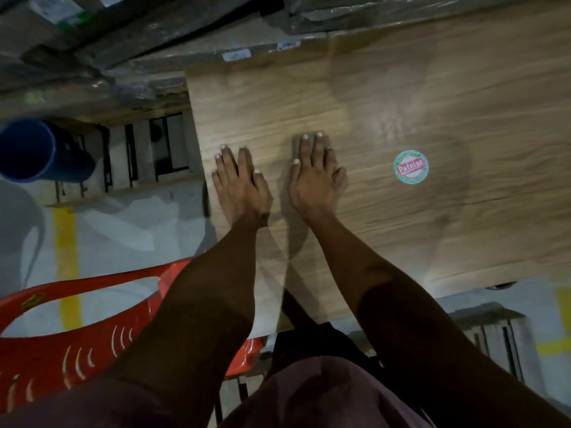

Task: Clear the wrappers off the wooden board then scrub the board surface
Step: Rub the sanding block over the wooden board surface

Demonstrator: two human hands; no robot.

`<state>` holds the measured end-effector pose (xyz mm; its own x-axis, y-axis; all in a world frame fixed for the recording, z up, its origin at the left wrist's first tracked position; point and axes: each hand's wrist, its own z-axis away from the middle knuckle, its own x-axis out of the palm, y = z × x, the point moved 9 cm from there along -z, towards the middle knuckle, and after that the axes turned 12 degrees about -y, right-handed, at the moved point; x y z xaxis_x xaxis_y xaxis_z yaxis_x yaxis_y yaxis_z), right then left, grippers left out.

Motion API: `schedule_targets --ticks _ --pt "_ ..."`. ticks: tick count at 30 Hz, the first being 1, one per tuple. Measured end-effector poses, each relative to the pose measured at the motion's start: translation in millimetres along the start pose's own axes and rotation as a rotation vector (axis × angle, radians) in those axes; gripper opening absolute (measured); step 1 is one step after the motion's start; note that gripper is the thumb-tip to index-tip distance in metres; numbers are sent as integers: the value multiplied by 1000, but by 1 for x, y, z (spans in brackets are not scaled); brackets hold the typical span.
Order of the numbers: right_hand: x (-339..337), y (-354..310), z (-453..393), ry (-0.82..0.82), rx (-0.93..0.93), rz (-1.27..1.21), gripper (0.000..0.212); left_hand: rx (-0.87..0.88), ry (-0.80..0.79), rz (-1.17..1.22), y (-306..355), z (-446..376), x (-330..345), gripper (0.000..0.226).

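A large wooden board (401, 97) fills the right and middle of the head view. My left hand (239, 180) lies flat on it near its left edge, fingers straight. Just to the right, my right hand (315, 177) presses with straight fingers on a small grey pad (296, 143), mostly hidden beneath them. A round sticker (411, 166) with red lettering is stuck on the board to the right of my right hand. No loose wrappers are visible on the board.
A red plastic chair (77, 329) stands at the lower left. A blue cylinder (27, 149) lies at the left edge. Plastic-wrapped panels (154, 32) are stacked behind the board. Wooden pallets (494, 332) sit on the floor, which has yellow lines (66, 257).
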<state>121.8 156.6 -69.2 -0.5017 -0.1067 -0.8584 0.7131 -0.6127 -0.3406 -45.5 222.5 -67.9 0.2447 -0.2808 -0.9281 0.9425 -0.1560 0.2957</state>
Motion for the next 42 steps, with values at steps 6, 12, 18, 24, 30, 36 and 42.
schedule_targets --ticks 6,12,18,24,30,36,42 --pt "13 -45 -12 -117 -312 144 57 -15 2 -3 -2 -3 -1 61" --pt "-8 -21 -49 27 20 -3 58 -61 -6 34 -3 -2 -4 61" --pt "3 -59 -59 -84 -329 211 60 -41 -26 34 -5 -5 1 61" --pt "-18 -42 -96 56 4 45 60 -51 -31 28 -4 -6 0 60" --pt "-10 -87 -107 -11 -301 186 61 -73 -62 19 -5 -8 2 62" --pt "-32 -72 -144 72 -41 59 61 -76 -62 26 -4 -9 1 61" --pt "-24 -102 -147 16 -318 230 63 -87 -84 61 -4 -7 1 63"
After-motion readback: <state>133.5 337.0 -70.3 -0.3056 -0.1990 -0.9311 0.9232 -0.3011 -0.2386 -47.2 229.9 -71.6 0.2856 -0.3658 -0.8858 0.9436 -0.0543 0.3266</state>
